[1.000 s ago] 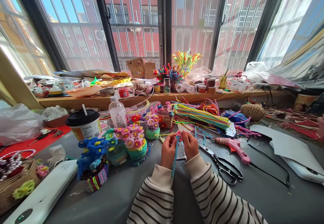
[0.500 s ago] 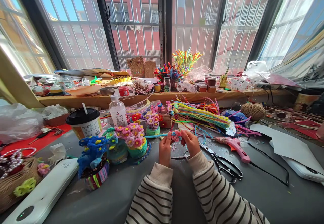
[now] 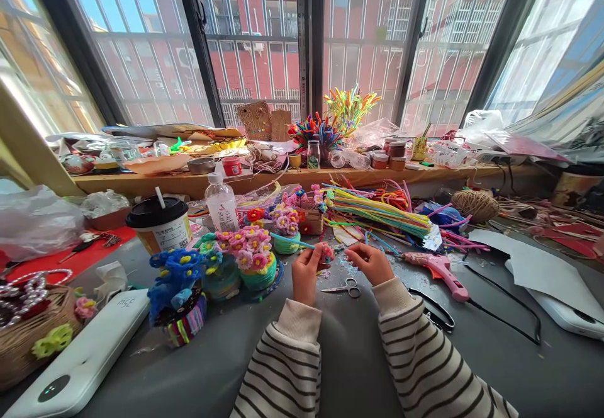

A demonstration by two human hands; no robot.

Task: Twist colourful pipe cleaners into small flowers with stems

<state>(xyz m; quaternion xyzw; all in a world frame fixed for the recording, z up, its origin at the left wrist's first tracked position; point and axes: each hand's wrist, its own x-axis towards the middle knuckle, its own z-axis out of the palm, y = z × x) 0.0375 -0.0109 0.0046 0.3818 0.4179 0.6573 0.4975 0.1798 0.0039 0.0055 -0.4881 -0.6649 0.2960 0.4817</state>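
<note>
My left hand (image 3: 305, 271) pinches a small pink and blue pipe-cleaner flower (image 3: 326, 253) over the middle of the table. A light blue pipe cleaner (image 3: 285, 240) sticks out leftward from the same hand. A short gap away to the right is my right hand (image 3: 372, 264), thumb and fingertips pressed together; whatever they hold, if anything, is too small to make out. Small scissors (image 3: 346, 288) lie on the grey table (image 3: 344, 355) below and between the hands. Larger black-handled scissors (image 3: 436, 311) are partly hidden by my right hand and sleeve.
Left of my hands stand pots of pink flowers (image 3: 252, 267) and blue flowers (image 3: 177, 279), a drink cup (image 3: 160, 226) and a bottle (image 3: 221, 207). A bundle of pipe cleaners (image 3: 382, 210) lies behind, a pink glue gun (image 3: 443, 270) to the right, a white power bank (image 3: 85, 355) front left.
My right hand has moved off the flower, to the right and away from my left hand. The flower stays in my left hand, and its blue pipe cleaner now tilts upward to the left.
</note>
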